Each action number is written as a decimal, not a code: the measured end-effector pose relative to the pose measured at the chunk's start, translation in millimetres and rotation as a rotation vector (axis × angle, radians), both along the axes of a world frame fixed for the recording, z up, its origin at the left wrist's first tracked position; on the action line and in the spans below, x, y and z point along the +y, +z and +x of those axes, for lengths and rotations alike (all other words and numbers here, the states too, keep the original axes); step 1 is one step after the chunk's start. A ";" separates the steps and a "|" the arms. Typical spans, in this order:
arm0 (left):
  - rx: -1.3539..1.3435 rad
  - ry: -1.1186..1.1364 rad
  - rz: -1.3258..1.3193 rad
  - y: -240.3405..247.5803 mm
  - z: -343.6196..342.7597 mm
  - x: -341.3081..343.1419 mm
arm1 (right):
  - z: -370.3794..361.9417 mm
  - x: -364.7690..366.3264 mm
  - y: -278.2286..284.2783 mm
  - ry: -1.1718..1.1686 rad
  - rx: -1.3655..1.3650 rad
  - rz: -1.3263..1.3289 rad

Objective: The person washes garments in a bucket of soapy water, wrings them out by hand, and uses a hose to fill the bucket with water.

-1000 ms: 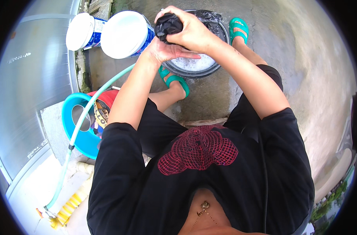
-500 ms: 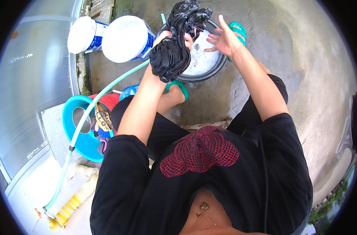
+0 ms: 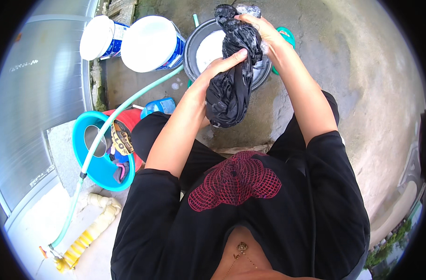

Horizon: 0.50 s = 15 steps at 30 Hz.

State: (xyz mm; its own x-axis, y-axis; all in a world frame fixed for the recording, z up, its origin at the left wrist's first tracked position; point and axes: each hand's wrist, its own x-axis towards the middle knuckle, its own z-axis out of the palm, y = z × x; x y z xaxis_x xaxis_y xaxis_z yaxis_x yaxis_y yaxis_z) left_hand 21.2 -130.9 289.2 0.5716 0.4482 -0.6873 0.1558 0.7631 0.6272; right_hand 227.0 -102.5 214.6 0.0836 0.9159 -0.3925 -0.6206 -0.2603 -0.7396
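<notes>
Above basin, black cloth hanging lengthwise, both hands gripping

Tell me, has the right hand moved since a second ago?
Yes. The right hand, then clasped with the left over the grey basin, now grips the top of the wet black cloth near the basin's far right rim.

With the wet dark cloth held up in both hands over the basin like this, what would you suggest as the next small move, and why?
Probably twist the cloth between both hands to wring it. The left hand grips its middle, the right hand its top, suds show on the right hand, and it hangs partly over the soapy basin, which would catch some of the runoff.
</notes>
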 end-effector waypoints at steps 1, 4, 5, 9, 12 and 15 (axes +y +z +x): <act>0.129 -0.133 0.130 -3.9 4.0 11.5 | -0.5 3.8 -1.3 -0.016 -0.186 0.010; 0.239 -0.321 0.588 -23.7 10.1 11.9 | -16.6 4.0 -4.3 -0.039 -0.867 0.074; 0.395 -0.426 0.770 -25.9 15.5 10.8 | -19.5 0.1 -9.1 0.009 -1.082 0.096; 0.569 -0.397 0.814 -46.7 8.2 8.8 | -44.7 -3.3 -2.7 -0.017 -1.286 -0.174; -0.020 -0.225 0.288 -36.5 11.0 7.3 | -23.8 -13.0 -12.9 0.015 -1.150 -0.173; -0.122 -0.128 0.289 -54.3 2.4 20.7 | -33.1 -6.4 5.3 0.091 -0.767 -0.116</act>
State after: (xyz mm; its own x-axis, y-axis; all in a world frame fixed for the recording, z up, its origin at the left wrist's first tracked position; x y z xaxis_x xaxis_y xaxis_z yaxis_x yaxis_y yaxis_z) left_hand 23.6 -110.2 234.9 0.7060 0.5342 -0.4649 0.1488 0.5299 0.8349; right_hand 193.9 -108.9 219.9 0.2966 0.8890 -0.3488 0.0812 -0.3874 -0.9183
